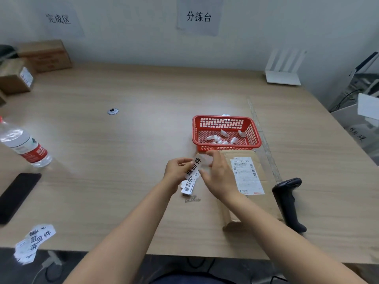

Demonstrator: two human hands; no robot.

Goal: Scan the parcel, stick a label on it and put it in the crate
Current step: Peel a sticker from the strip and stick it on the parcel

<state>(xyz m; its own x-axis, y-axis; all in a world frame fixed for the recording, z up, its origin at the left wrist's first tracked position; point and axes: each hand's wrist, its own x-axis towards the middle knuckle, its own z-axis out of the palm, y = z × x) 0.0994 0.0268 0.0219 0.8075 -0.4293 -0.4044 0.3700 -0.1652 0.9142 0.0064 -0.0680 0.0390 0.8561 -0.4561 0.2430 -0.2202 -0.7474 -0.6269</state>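
A flat brown cardboard parcel (264, 198) with a white shipping slip (247, 175) lies on the table, right of centre. My left hand (177, 171) holds a white label (194, 167) printed with black characters. My right hand (218, 173) pinches the label's upper end, where a pale backing strip is coming away, just left of the parcel. A small pile of the same labels (188, 186) lies under my hands. A black handheld scanner (288, 202) rests to the right of the parcel. A red plastic basket (225, 119) stands just behind the parcel.
Peeled backing strips (224, 138) lie in the red basket. A water bottle (24, 143), a black phone (17, 195) and more labels (34, 241) are at the left. Cardboard boxes (45, 56) stand far left, a white router (284, 68) far right.
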